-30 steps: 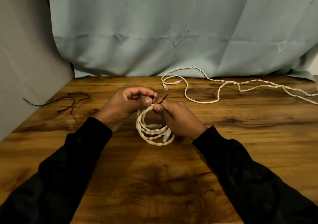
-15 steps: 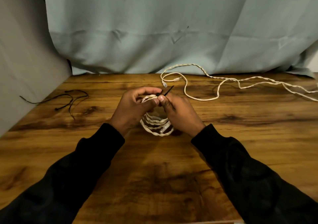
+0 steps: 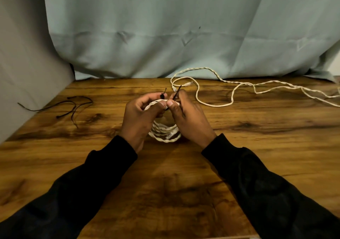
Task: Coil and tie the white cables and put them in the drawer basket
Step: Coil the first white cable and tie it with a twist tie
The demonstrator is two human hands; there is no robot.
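Centrally, twisted white coiled cable (image 3: 164, 132), several loops, both hands' fingers (image 3: 156, 104) pinching black tie (image 3: 177, 91)

From my feed the scene is dim and warm. The wooden table (image 3: 257, 146) shows a soft sheen beyond my left hand (image 3: 139, 117) and right hand (image 3: 189, 121), and a dark shadow below them, between the sleeves. Both hands look slightly soft. Wide-angle bending curves the edges.
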